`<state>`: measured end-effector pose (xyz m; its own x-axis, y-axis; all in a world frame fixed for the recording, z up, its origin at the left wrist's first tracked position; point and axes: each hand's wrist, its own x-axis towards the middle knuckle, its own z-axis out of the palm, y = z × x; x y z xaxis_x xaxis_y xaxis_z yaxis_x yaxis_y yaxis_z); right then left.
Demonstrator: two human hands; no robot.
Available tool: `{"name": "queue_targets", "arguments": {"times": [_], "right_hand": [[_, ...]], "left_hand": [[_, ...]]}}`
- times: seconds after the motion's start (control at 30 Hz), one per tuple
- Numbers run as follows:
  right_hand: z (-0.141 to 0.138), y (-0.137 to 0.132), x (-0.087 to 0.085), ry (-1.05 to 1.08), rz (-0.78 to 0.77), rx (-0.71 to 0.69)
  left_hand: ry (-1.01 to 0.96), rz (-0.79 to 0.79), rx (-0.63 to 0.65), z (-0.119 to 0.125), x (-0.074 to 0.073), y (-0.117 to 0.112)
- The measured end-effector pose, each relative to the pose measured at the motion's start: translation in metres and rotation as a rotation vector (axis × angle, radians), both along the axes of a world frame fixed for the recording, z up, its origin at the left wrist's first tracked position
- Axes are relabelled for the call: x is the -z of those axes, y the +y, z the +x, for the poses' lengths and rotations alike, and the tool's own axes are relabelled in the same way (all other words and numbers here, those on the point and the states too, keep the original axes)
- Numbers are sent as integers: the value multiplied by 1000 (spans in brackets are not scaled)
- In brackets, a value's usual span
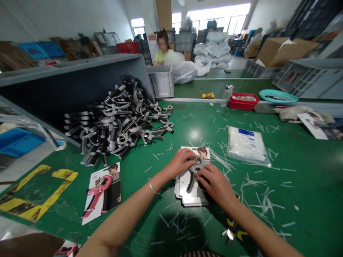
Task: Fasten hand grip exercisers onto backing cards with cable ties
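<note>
A grey and black hand grip exerciser point(191, 181) lies on the top card of a small stack of printed backing cards point(193, 201). My left hand point(182, 161) is closed on its spring end from the left. From the right, my right hand point(212, 178) pinches the exerciser near its curved grey head; the fingertips hide part of it. Loose white cable ties point(221, 159) lie right behind the cards. Under my right forearm, partly covered, are yellow and black cutting pliers point(229, 233).
Many grey and black exercisers point(118, 125) spill from a tipped grey bin point(80, 67). A pink exerciser point(98, 194) sits on its card at left. At right are a bag of cable ties point(248, 146), a red tray point(243, 103) and a turquoise dish point(278, 95). A co-worker point(163, 53) sits beyond.
</note>
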<state>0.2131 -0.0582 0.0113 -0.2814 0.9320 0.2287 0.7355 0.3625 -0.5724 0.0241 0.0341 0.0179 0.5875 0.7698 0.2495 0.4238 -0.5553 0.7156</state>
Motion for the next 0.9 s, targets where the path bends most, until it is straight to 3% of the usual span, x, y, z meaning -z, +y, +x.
{"name": "queue_targets", "arguments": {"times": [0.13, 0.27, 0.5, 0.9], "right_hand": [[0, 23, 17, 234, 42, 104], [5, 33, 21, 362, -1, 178], [10, 28, 14, 290, -93, 12], [11, 28, 15, 286, -135, 1]], "left_hand": [[-98, -15, 3, 6, 7, -8], [-140, -40, -81, 6, 14, -13], [-179, -51, -86, 8, 21, -8], [-232, -69, -108, 9, 21, -13]]}}
